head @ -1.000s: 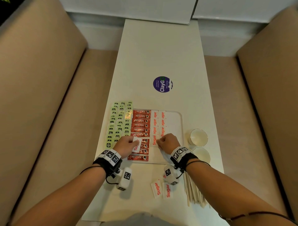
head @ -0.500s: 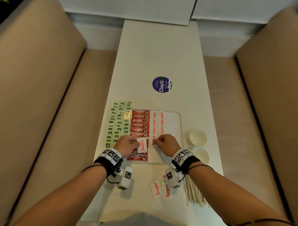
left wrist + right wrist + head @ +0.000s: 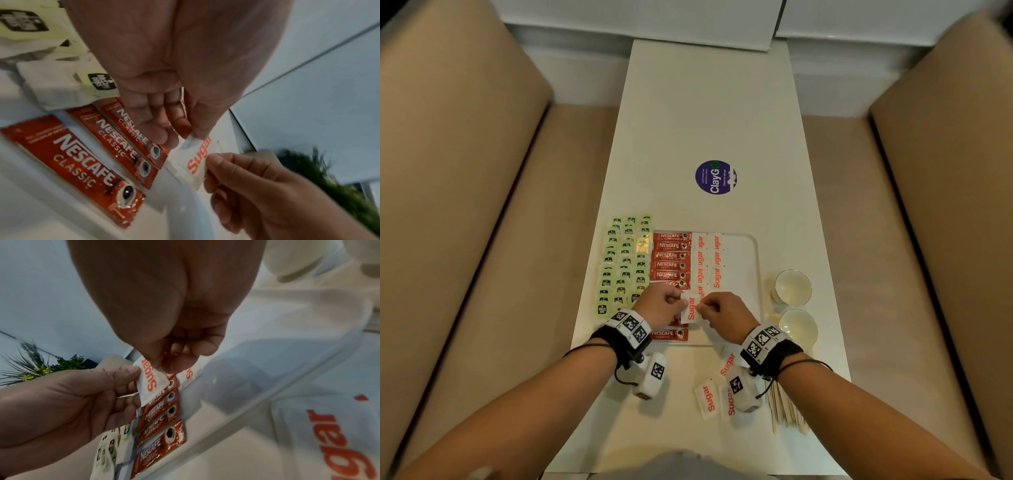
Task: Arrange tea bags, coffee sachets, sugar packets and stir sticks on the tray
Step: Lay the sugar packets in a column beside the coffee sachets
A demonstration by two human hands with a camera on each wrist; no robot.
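Observation:
A white sugar packet (image 3: 691, 309) hangs just above the white tray (image 3: 746, 274), pinched on its left edge by my left hand (image 3: 666, 303) and on its right edge by my right hand (image 3: 717, 308). In the left wrist view the sugar packet (image 3: 198, 160) sits between my thumb and the other hand's fingertips; the right wrist view shows the sugar packet (image 3: 151, 382) the same way. Red coffee sachets (image 3: 671, 260) fill the tray's left column, sugar packets (image 3: 709, 260) lie beside them. Green tea bags (image 3: 625, 260) lie in rows left of the tray.
Loose sugar packets (image 3: 710, 397) lie on the table near its front edge, with wooden stir sticks (image 3: 786, 407) to their right. Two white cups (image 3: 792, 287) stand right of the tray. A round purple sticker (image 3: 716, 177) marks the table's middle. Beige benches flank the table.
My left hand has carried the sugar packet rightward across the coffee sachets. My right hand has left the laid sugar packets and now pinches its other edge.

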